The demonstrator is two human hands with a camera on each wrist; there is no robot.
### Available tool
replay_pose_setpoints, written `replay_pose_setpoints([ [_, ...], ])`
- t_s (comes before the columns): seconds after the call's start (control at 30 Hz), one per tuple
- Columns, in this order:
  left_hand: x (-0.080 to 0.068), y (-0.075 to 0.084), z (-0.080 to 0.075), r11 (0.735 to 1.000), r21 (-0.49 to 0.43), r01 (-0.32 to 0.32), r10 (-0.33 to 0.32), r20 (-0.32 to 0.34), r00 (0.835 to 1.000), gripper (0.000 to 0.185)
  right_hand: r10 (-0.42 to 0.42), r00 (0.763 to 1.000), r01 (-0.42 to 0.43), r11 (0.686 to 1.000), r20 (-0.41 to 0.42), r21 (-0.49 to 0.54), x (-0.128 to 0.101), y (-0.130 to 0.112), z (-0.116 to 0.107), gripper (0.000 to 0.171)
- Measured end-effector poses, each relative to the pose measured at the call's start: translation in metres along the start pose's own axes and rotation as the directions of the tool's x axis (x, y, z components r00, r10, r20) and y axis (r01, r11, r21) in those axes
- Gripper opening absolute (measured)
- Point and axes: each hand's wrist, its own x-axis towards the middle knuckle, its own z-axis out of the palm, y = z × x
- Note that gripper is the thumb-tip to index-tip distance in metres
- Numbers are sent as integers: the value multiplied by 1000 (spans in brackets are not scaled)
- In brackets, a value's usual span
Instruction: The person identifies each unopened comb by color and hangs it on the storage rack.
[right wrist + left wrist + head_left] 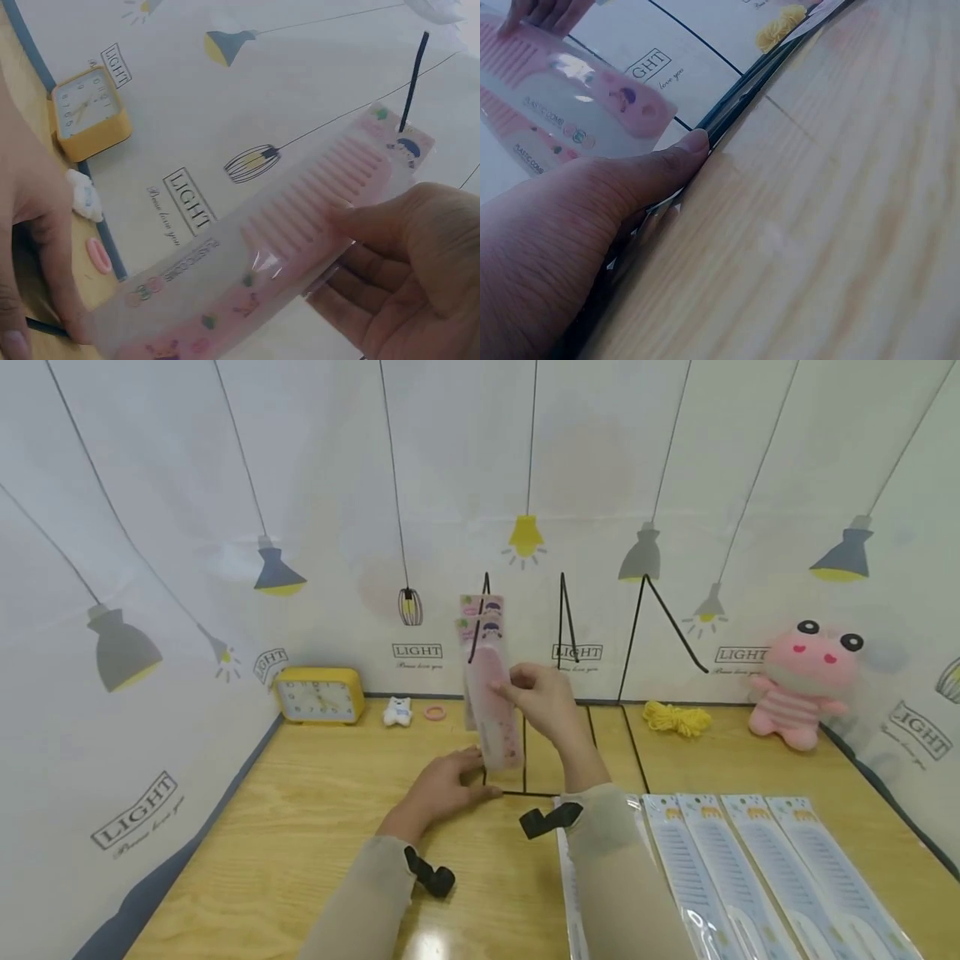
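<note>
My right hand [546,700] pinches a pink comb in a clear packet [491,693] between thumb and fingers. The packet hangs at a slant at the left hook [480,618] of a black wire rack [633,639], and the hook's prong comes through near its printed top in the right wrist view. Behind it is a second packaged pink comb [532,146], mostly covered in the head view. Low at the front left corner of the rack, my left hand [447,783] holds the base wire, its thumb lying along the edge in the left wrist view.
Several blue-printed packets [742,860] lie in a row at the front right. Along the back wall stand a yellow alarm clock [318,696], a small white bear figure [397,712], a pink ring [435,713], a yellow cord bundle [677,719] and a pink plush toy [798,685].
</note>
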Motion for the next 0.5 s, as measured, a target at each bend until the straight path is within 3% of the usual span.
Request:
replay_pose_setpoints([
  [0.17,1,0,1,1000,15,-15,15,5,1000,75,-6,997,11,997,-75,76,6,11,11,21],
  [0.5,-2,4,0,1000,15,-9,9,20,1000,75,-37,973,55,996,-229,71,7,16,24,23],
])
